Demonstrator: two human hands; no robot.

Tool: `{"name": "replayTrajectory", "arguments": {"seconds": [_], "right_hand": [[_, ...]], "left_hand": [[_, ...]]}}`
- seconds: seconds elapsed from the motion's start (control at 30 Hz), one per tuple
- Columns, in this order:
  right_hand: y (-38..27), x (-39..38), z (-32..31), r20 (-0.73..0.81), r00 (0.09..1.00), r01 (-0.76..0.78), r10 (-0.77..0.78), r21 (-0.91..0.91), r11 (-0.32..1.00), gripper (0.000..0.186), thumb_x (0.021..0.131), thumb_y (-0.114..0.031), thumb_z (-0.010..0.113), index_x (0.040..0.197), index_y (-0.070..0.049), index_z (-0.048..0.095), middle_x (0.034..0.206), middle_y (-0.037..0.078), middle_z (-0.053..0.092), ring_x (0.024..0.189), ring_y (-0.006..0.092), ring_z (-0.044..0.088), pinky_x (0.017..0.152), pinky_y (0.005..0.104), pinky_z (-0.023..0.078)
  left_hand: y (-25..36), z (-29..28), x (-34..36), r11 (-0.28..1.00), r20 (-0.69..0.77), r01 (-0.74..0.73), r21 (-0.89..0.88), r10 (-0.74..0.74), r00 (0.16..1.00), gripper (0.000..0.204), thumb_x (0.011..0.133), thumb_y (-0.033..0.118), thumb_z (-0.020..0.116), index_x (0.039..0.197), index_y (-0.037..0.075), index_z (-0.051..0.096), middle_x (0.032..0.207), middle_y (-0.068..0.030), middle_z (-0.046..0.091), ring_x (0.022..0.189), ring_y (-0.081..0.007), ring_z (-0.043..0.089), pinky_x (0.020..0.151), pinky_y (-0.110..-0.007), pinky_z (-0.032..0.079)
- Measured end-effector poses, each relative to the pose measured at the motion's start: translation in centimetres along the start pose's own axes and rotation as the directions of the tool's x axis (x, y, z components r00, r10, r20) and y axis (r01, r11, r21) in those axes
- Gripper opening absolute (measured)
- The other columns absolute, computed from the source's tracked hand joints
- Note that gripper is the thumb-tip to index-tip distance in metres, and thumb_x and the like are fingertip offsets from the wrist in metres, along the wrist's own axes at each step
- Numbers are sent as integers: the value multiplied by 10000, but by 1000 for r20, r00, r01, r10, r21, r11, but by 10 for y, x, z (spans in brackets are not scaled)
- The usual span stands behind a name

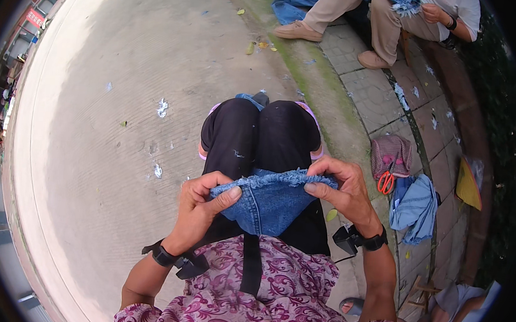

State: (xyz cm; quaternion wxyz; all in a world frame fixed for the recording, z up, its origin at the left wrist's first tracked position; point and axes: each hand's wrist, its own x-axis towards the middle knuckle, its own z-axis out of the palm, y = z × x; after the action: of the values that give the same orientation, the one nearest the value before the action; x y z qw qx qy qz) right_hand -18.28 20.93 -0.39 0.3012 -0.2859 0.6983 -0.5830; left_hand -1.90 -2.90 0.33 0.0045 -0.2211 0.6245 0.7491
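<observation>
A piece of blue denim [267, 206] with a frayed, whitish top edge is stretched between my hands above my lap, over my dark trousers. My left hand [205, 202] pinches its left end, thumb lying on the front of the cloth. My right hand [344, 193] grips the frayed edge at the right end between thumb and fingers. Both wrists wear black straps with small devices.
Orange-handled scissors [385, 182] lie against a checked cloth bundle [392, 154], beside folded denim [413, 209] and a yellow object [468, 185] on the paving. A seated co-worker [384, 27] holds frayed denim at upper right; another person [449, 317] is at lower right. Thread scraps litter the ground.
</observation>
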Motion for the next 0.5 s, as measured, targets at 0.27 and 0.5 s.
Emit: {"name": "replayTrajectory", "arguments": {"seconds": [0.27, 0.5], "right_hand": [[-7, -8, 9, 12, 999, -33, 33, -30, 999, 191, 866, -146, 782, 965, -4, 702, 850, 49, 665, 806, 138, 618, 739, 285, 475], [-22, -13, 19, 20, 949, 309, -314, -254, 917, 177, 799, -62, 781, 962, -28, 721, 920, 91, 698, 928, 260, 639, 842, 364, 493]], "left_hand": [[30, 12, 11, 831, 106, -230, 507, 205, 973, 311, 839, 261, 835, 958, 13, 691, 837, -64, 679, 757, -137, 607, 697, -299, 434], [40, 37, 14, 485, 344, -531, 696, 423, 838, 310, 742, 182, 836, 976, 35, 697, 869, -89, 644, 839, -284, 601, 785, -385, 404]]}}
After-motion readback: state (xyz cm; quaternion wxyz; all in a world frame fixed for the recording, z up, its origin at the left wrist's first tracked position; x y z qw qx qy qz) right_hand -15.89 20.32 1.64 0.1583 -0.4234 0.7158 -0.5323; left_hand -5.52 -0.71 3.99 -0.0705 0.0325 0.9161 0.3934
